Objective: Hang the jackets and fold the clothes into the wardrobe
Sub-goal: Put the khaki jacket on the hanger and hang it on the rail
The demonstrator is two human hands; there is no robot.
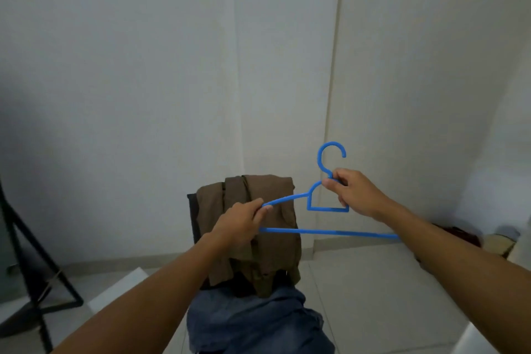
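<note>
left hand (240, 220) grip: hanger (327, 210) arm-end; right hand (352, 191) grip: neck; jacket (258, 227) behind

blue hanger (327, 231) | left hand (244, 223) grips arm | right hand (352, 191) pinches neck

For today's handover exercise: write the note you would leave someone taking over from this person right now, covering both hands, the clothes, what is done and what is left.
Left hand grips the left shoulder arm of the blue hanger; right hand pinches its neck under the hook.
Brown jacket lies draped over a dark chair back; denim garment lies below it.
Done: hanger picked up.
Left: put jacket on hanger, hang it, fold the rest. Wardrobe not in view.
</note>
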